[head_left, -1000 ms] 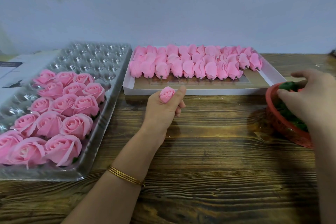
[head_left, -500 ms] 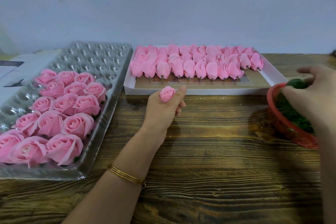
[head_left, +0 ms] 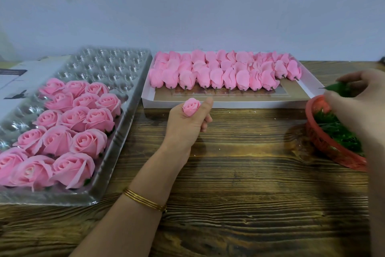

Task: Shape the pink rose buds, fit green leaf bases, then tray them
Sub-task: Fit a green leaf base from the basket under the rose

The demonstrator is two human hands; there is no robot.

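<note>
Dark wood-grain bench (head_left: pixel 239 183) carries the work: the left hand (head_left: pixel 185 125) curls its fingers round a pink rose bud (head_left: pixel 191 106) while the right hand (head_left: pixel 360 100) pinches a green leaf base (head_left: pixel 335 90) over the red basket (head_left: pixel 318 142), best brought centred beneath the bud.

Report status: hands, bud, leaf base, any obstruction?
Left hand grips pink rose bud near white box. Right hand pinches green leaf base above red basket. Nothing seen between hands.

right hand (head_left: pixel 360 106) blurred, red basket (head_left: pixel 321 145) — partly hidden
</note>
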